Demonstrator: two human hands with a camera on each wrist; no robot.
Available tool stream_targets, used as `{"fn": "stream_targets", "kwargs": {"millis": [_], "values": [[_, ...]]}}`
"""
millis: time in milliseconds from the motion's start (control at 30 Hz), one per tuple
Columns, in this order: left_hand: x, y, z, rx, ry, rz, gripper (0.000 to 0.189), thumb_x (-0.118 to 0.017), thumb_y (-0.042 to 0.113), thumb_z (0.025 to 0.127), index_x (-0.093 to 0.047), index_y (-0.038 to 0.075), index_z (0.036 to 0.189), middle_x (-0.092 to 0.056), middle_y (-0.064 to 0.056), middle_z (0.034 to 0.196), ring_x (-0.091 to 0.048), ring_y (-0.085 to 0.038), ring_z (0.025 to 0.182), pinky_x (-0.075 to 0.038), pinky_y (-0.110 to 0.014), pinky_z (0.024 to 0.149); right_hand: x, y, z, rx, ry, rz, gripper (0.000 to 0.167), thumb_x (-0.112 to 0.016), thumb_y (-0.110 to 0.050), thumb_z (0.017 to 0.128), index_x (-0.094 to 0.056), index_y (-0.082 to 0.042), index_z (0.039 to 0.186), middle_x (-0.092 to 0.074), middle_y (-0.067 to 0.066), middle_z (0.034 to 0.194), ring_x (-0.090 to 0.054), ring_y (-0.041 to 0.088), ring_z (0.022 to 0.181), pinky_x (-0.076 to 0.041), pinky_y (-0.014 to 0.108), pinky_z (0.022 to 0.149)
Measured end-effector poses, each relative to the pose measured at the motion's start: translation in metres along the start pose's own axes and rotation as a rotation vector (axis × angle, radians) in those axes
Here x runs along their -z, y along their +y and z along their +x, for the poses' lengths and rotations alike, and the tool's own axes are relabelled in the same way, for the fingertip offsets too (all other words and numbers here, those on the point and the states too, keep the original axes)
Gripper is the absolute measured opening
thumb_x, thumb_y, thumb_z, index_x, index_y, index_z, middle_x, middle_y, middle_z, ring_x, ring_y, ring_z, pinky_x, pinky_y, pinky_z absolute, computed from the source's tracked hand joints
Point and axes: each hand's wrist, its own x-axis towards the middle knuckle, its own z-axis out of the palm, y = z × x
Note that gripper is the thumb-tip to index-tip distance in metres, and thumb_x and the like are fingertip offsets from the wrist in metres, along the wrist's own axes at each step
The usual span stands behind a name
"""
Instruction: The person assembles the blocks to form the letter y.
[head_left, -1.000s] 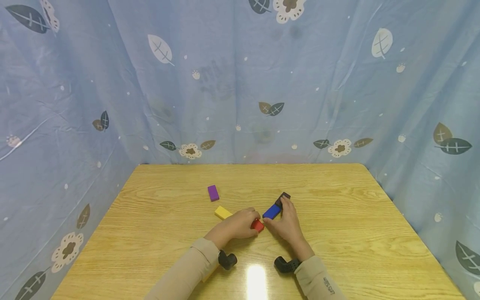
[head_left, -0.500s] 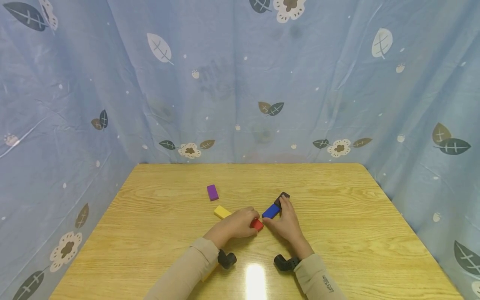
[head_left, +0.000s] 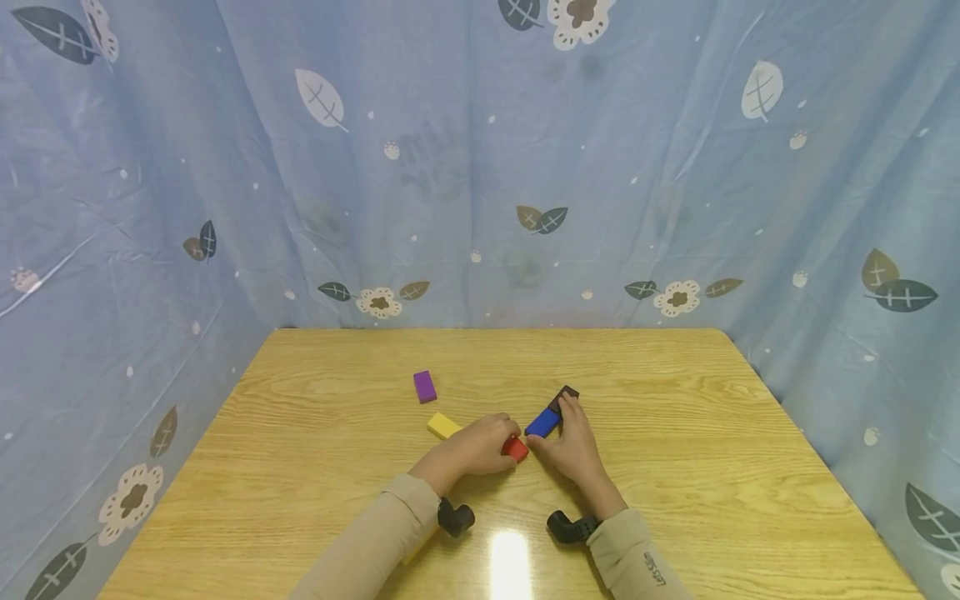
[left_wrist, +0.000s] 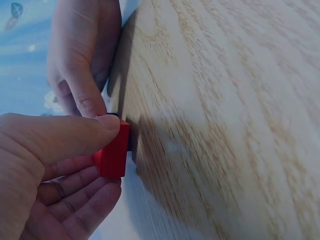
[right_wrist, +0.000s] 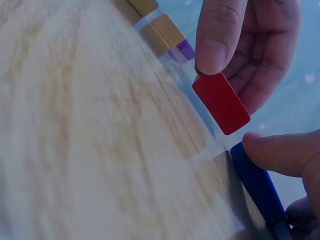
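Note:
My left hand (head_left: 480,446) pinches a small red rectangular block (head_left: 515,450) between thumb and fingers. In the left wrist view the red block (left_wrist: 114,150) is held upright, close by the tabletop. Just to its right, a blue block (head_left: 542,422) and a black block (head_left: 564,399) lie end to end in a slanted line on the table. My right hand (head_left: 573,442) grips this pair, thumb at the blue block's near end and fingers at the black one. The right wrist view has the red block (right_wrist: 221,104) just above the blue block's tip (right_wrist: 252,180).
Beyond my left hand lies a yellow block (head_left: 444,426), partly covered by it. A purple block (head_left: 425,387) sits farther back on the wooden table (head_left: 660,375). An orange block (head_left: 418,546) peeks out beside my left sleeve. A blue patterned curtain (head_left: 450,167) hangs behind the table.

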Motion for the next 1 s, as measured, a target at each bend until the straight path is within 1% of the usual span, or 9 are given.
{"fn": "stream_targets", "kwargs": {"millis": [200,433,733,1000], "values": [[0.0002,0.0001,0.0012,0.017,-0.006,-0.006,0.041,-0.073,0.025,0.082,-0.062,0.005,0.116,-0.060,-0.003,0.105,-0.051,-0.007,0.083,-0.046,-0.018,0.075,0.0004,-0.0006,-0.0009,-0.004,0.001,0.010,0.088,-0.077,-0.029,0.079,-0.031,0.013,0.141,-0.025,0.025,0.152,-0.020,0.045,0.140,-0.024,0.057,0.111],[0.0008,-0.0002,0.0029,0.013,0.000,0.001,0.041,-0.072,0.024,0.082,-0.062,0.004,0.117,-0.061,-0.003,0.105,-0.051,-0.008,0.082,-0.045,-0.018,0.074,0.0001,-0.0002,-0.0024,-0.003,0.010,0.016,0.086,-0.077,-0.029,0.079,-0.032,0.013,0.140,-0.026,0.026,0.151,-0.021,0.045,0.139,-0.025,0.058,0.111],[0.0018,-0.0008,0.0055,0.005,0.006,0.018,0.038,-0.072,0.023,0.081,-0.063,0.004,0.114,-0.060,-0.002,0.102,-0.051,-0.008,0.082,-0.045,-0.018,0.073,-0.0004,0.0010,-0.0019,0.003,0.019,0.012,0.086,-0.076,-0.029,0.079,-0.032,0.013,0.140,-0.027,0.027,0.150,-0.023,0.046,0.138,-0.027,0.058,0.110],[0.0032,-0.0008,0.0085,0.026,-0.008,0.013,0.038,-0.071,0.024,0.083,-0.062,0.006,0.114,-0.059,-0.002,0.102,-0.050,-0.008,0.081,-0.044,-0.019,0.071,0.0006,0.0018,-0.0009,-0.002,0.006,0.026,0.087,-0.074,-0.031,0.080,-0.030,0.012,0.142,-0.024,0.025,0.152,-0.021,0.045,0.139,-0.026,0.057,0.110]]}}
